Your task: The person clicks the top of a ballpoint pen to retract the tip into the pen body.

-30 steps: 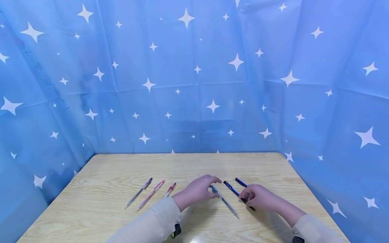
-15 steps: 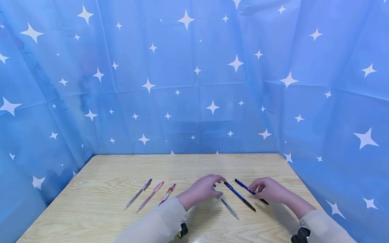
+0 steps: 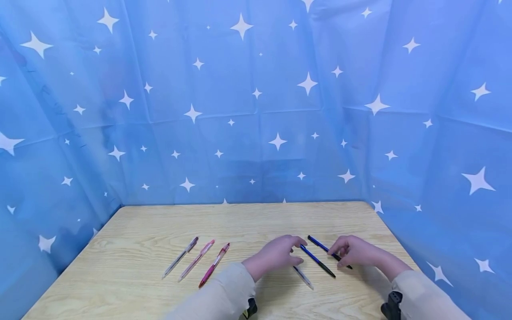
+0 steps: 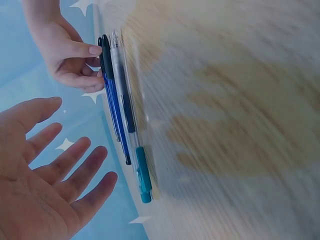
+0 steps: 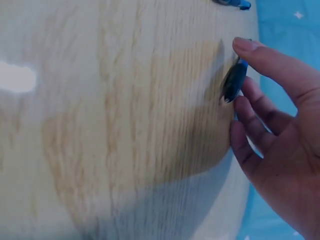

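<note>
My left hand [image 3: 276,255] hovers over a clear pen [image 3: 305,279]; the pen's teal end [image 4: 143,175] shows in the left wrist view. Spread fingers there stand apart from the pens. Beside the clear pen lies a blue pen with a black grip [image 3: 319,263], its far end near my left fingertips. Farther right is a second blue pen [image 3: 318,243], lying on the table. Thumb and fingers of my right hand [image 3: 356,251] straddle its black part [image 5: 234,82], with a gap visible between them in the right wrist view. Contact is hard to tell.
On the left of the wooden table [image 3: 140,231] lie three more pens: a dark purple-ended clear one [image 3: 180,258], a pink one [image 3: 197,261] and a red one [image 3: 214,265]. A blue star-patterned curtain [image 3: 240,111] surrounds the table's back and sides.
My right hand has shifted from the nearer blue pen to the far-right one. My left hand has moved slightly right, covering more of the clear pen and uncovering the red pen.
</note>
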